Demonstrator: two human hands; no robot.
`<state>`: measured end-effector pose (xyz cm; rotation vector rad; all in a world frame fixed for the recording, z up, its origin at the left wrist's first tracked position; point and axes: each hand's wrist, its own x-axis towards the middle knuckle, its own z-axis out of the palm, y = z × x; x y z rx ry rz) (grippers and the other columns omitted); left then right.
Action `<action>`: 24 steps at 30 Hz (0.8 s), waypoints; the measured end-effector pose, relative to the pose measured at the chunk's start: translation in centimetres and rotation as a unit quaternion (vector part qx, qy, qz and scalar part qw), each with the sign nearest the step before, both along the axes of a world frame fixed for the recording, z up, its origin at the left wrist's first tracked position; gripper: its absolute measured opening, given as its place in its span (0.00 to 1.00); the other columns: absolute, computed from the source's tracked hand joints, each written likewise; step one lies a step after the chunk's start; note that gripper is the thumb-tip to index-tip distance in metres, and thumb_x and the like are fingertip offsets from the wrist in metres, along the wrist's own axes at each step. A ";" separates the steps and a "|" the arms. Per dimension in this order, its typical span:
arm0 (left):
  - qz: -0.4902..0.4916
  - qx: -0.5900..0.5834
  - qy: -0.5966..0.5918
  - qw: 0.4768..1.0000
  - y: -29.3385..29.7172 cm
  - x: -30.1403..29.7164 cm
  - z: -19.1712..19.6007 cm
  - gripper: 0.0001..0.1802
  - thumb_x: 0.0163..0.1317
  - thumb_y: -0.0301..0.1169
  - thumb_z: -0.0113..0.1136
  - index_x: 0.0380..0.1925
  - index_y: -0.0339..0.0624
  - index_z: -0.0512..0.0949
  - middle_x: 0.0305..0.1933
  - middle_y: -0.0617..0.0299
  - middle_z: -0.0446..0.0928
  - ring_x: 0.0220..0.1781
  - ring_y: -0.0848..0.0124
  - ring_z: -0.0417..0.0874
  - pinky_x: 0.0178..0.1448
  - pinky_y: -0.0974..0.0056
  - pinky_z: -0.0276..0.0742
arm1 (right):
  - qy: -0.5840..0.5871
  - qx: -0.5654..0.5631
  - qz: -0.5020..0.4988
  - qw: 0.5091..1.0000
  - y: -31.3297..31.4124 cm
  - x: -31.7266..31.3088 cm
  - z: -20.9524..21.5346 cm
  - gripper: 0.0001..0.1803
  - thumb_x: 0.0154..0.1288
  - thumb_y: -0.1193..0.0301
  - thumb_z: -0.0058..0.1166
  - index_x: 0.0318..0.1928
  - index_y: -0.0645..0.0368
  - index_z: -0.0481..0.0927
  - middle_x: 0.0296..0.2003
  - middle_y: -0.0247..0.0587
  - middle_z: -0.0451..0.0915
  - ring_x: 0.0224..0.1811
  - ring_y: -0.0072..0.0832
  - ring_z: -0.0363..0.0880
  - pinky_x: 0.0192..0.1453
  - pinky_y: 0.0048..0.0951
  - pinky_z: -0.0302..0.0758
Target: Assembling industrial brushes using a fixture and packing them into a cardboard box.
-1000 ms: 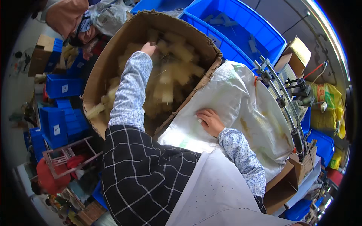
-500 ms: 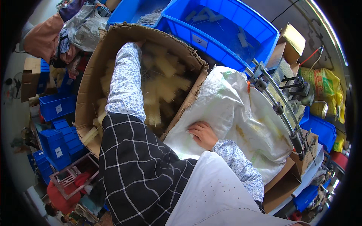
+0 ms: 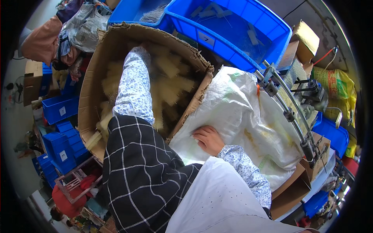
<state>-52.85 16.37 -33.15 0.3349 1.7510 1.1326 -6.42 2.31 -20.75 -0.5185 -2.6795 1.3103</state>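
Observation:
My left arm reaches down into a large torn-edged cardboard box [image 3: 90,87]. Only a sliver of my left hand [image 3: 145,45] shows beyond the cuff, near the box's far wall; its fingers are hidden. Around that arm lie many cream-coloured bristle brushes [image 3: 169,89], some with thin wire stems. To the right, my right hand [image 3: 210,140] rests on a white woven sack [image 3: 237,105], its fingers loosely bent and nothing visible in them. The sack lies against the box's right edge.
Beyond the box stand a blue bin [image 3: 229,42] with a few pale brushes and another blue bin [image 3: 134,15] with thin wires. A metal-rod fixture [image 3: 287,112] borders the sack on the right. Smaller blue bins [image 3: 58,110] are stacked at left.
My left forearm has shifted slightly right, and its hand has dipped lower into the box, so less of it shows. My right hand stays on the sack.

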 end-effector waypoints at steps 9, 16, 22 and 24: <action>0.151 0.102 -0.174 0.968 -0.3 0.8 -0.8 0.17 0.59 0.35 0.44 0.43 0.37 0.71 0.41 0.52 0.75 0.47 0.59 0.73 0.49 0.56 0.70 | 0.024 0.009 -0.002 1.000 -0.2 0.4 -0.1 0.12 0.47 0.75 0.50 0.36 0.56 0.75 0.39 0.33 0.74 0.46 0.30 0.68 0.55 0.32 0.61; 0.198 0.220 -0.150 0.943 -4.2 1.8 7.8 0.12 0.60 0.37 0.44 0.36 0.41 0.71 0.32 0.60 0.73 0.36 0.65 0.73 0.43 0.59 0.70 | 0.029 0.017 -0.007 0.999 -0.4 0.6 -0.1 0.12 0.47 0.75 0.50 0.36 0.57 0.76 0.39 0.34 0.74 0.46 0.31 0.68 0.55 0.32 0.61; -0.009 0.483 -0.210 0.850 -9.6 6.0 26.4 0.07 0.61 0.33 0.43 0.31 0.42 0.67 0.22 0.68 0.61 0.25 0.75 0.60 0.35 0.69 0.58 | 0.046 0.014 -0.005 0.999 -0.6 1.0 0.0 0.12 0.46 0.76 0.49 0.36 0.57 0.76 0.39 0.35 0.74 0.46 0.32 0.68 0.55 0.32 0.61; -0.026 0.495 -0.235 0.836 -10.0 7.1 29.2 0.06 0.60 0.32 0.44 0.31 0.42 0.67 0.22 0.68 0.61 0.25 0.75 0.59 0.36 0.70 0.57 | 0.055 -0.016 -0.023 0.998 -0.5 1.3 -0.1 0.13 0.48 0.77 0.49 0.38 0.59 0.75 0.39 0.38 0.74 0.45 0.34 0.69 0.53 0.32 0.63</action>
